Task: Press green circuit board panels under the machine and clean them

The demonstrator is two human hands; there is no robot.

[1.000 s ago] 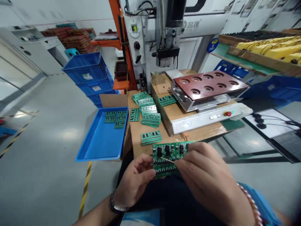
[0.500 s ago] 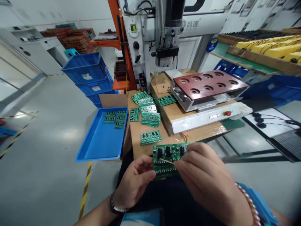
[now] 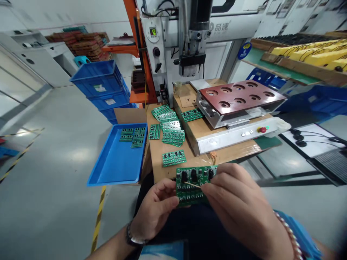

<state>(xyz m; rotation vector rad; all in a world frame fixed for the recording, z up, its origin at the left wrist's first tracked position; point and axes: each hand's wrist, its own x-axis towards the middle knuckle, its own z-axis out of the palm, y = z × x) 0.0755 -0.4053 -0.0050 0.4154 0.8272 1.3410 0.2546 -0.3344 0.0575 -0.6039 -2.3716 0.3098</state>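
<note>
Above my lap, my left hand [image 3: 157,207] pinches the left edge of a green circuit board [image 3: 189,196] between thumb and fingers. Black components stand along the board's upper part, and rows of small parts run below them. My right hand [image 3: 233,202] is closed on a thin wooden stick like a toothpick [image 3: 193,185]. The stick's tip points left, at the foot of the leftmost black component [image 3: 184,176]; whether it touches cannot be made out. Fingers of my right hand cover the board's right end. A single board [image 3: 174,158] lies on the bench just beyond.
Several overlapping circuit boards [image 3: 173,136] lie on the wooden bench [image 3: 157,169]. A blue tray [image 3: 116,173] at the left holds more boards. Beyond the bench stands a machine with a reddish-brown fixture plate [image 3: 238,96] and a red button [image 3: 261,130]. Blue crates [image 3: 97,85] are stacked behind the tray.
Almost nothing differs. My right hand and the stick have shifted very slightly, with the tip still by the leftmost black component. My left hand keeps its hold on the board.
</note>
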